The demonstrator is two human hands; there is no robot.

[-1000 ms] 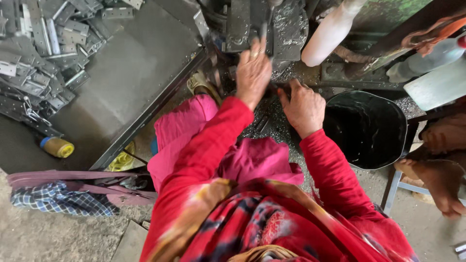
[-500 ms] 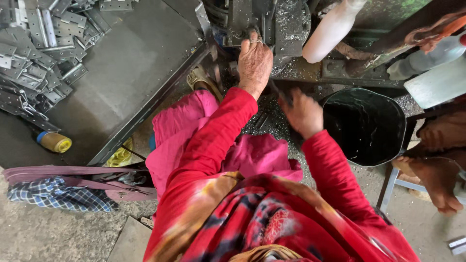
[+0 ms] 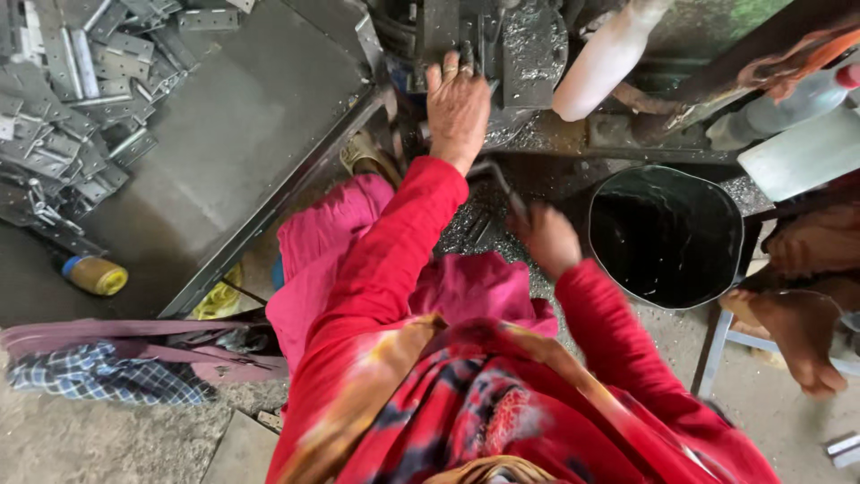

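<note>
My left hand [image 3: 457, 100] reaches up to a grey metal press machine [image 3: 528, 45], fingers stretched and lying on its lower part; nothing shows in its grasp. My right hand [image 3: 548, 238] is lower and blurred, curled into a fist beside the rim of a black bucket [image 3: 667, 296]. A thin metal bar [image 3: 500, 184] runs from below the machine down into that fist. Shiny metal shavings [image 3: 470, 229] cover the surface between my hands. Both arms wear red sleeves.
A grey sheet-metal tray [image 3: 233, 134] at the left holds a heap of several flat metal hinges [image 3: 72, 108]. A small yellow-capped bottle [image 3: 94, 275] lies below it. A white cylinder [image 3: 605, 58] leans at the top. Another person's bare foot [image 3: 806, 350] is at the right.
My left hand stretched further up onto the machine. My right hand, flat on the shavings before, has curled and pulled down and back toward me.
</note>
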